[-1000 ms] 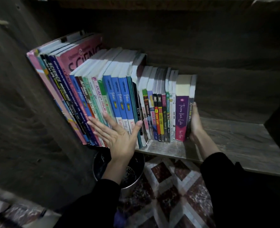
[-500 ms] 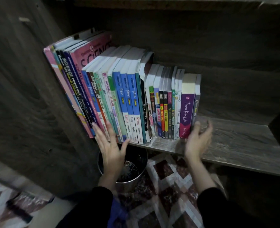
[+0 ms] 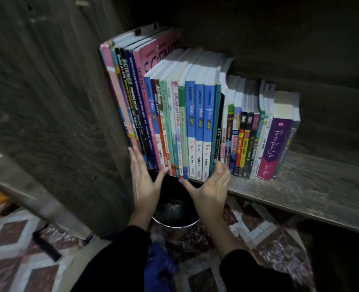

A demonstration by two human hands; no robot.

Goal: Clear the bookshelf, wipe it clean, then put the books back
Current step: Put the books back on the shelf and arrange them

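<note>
- Left hand [image 3: 144, 178] — spread wide and holding nothing, fingers straight, tips touching the foot of the tall pink and dark spines at the row's left end.
- Right hand [image 3: 209, 189] — also holding nothing, fingers lightly bent, tips against the foot of a teal spine, thumb pointing to 9 o'clock towards the other thumb.
- At 12 o'clock from both hands, the books [image 3: 199, 123] stand packed on the shelf board [image 3: 311, 186], spines facing the person. Their long axis is upright but tilted towards 11 o'clock, so the row leans on the side wall [image 3: 69, 123].
- The taller block sits between the two hands. The shorter books [image 3: 250, 140] run on at 2 o'clock from the right hand, which is nearer them.
- The shelf is full, so clearing seems barely begun. The bracketed block would likely slide out towards 6 o'clock.
- A metal bucket [image 3: 174, 216] stands at 6 o'clock, below the shelf edge, between the wrists.
</note>
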